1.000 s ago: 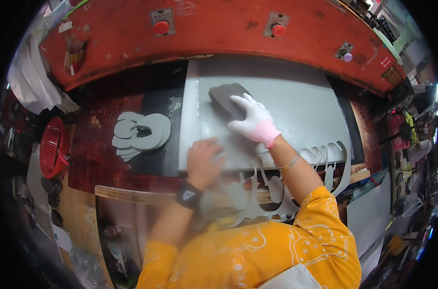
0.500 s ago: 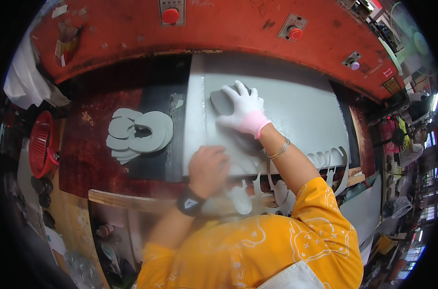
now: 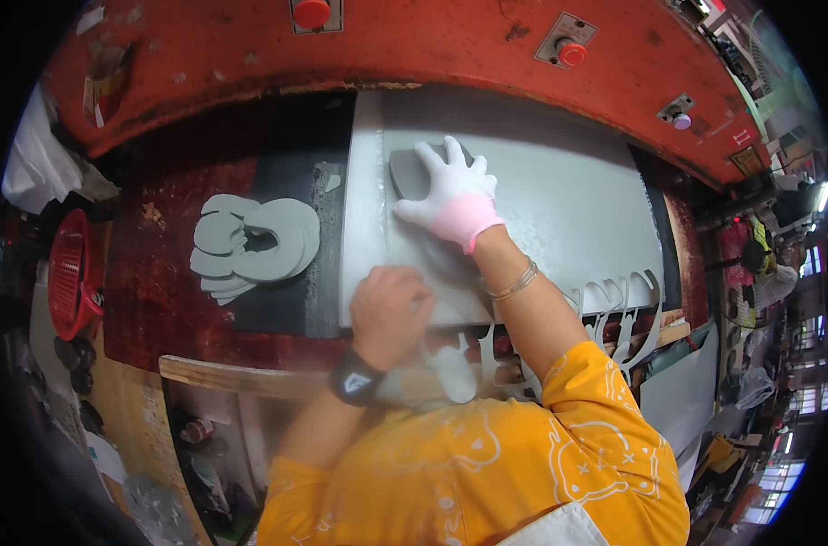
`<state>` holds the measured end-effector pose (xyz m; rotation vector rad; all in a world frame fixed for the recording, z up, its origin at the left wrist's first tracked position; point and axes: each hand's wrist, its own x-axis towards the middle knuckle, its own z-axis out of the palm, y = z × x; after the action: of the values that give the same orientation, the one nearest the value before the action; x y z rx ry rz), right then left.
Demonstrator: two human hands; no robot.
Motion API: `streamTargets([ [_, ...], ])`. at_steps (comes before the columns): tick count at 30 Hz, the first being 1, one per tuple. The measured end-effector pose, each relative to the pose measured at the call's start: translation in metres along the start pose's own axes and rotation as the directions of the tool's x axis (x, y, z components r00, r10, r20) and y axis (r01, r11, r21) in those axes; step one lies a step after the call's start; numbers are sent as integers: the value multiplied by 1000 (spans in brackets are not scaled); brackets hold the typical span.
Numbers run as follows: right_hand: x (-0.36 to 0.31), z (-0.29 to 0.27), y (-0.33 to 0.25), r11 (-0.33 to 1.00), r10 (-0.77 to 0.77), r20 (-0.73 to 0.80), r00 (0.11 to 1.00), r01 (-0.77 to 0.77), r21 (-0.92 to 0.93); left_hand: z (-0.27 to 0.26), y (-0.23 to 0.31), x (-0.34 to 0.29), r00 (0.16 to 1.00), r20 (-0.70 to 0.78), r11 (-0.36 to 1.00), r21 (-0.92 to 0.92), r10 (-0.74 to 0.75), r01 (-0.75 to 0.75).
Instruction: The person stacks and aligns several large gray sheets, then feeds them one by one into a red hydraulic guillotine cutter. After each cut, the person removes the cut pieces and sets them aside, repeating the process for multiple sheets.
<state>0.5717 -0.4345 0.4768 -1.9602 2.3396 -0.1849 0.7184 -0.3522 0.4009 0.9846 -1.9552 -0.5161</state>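
Observation:
My right hand [image 3: 448, 187], in a white glove with a pink cuff, lies with fingers spread on a dark grey, rounded, elongated piece [image 3: 405, 171]. That piece rests on a light grey sheet [image 3: 568, 182], partly hidden by the hand and forearm. Bare and slightly blurred, my left hand [image 3: 391, 314] is at the sheet's near left corner. Its fingers are curled in, and whatever they may hold is hidden. Just below it, cut grey scrap [image 3: 452, 371] with curved gaps hangs at the near edge. More curved scrap strips [image 3: 614, 305] stick out at the near right.
A pile of cut grey curved pieces [image 3: 273, 241] lies left of the sheet on the dark red board [image 3: 159, 309]. An orange-red machine beam [image 3: 414, 50] with red buttons spans the far side. A red plastic basket [image 3: 68, 273] is at far left. A wooden rail [image 3: 223, 375] runs along the near edge.
The whole view has shifted slightly. My right hand stays spread on the dark grey piece. My left hand remains by the near left corner, its fingers curled and less blurred.

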Motion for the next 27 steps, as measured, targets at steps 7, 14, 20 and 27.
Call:
streamTargets([
  [7, -2, 5, 1, 998, -62, -37, 997, 62, -1, -1, 1, 3, 999, 20, 999, 10, -42, 42],
  [14, 1, -17, 103, 900, -276, -167, 946, 316, 299, -11, 5, 10, 1000, 25, 997, -78, -7, 9],
  [20, 6, -37, 285, 896, 215, -658, 722, 121, 426, -12, 72, -18, 924, 261, 861, -358, -279, 361],
  [27, 78, -108, 429, 833, 551, -808, 207, -87, 546, 53, 84, 17, 958, 217, 981, -13, -187, 195],
])
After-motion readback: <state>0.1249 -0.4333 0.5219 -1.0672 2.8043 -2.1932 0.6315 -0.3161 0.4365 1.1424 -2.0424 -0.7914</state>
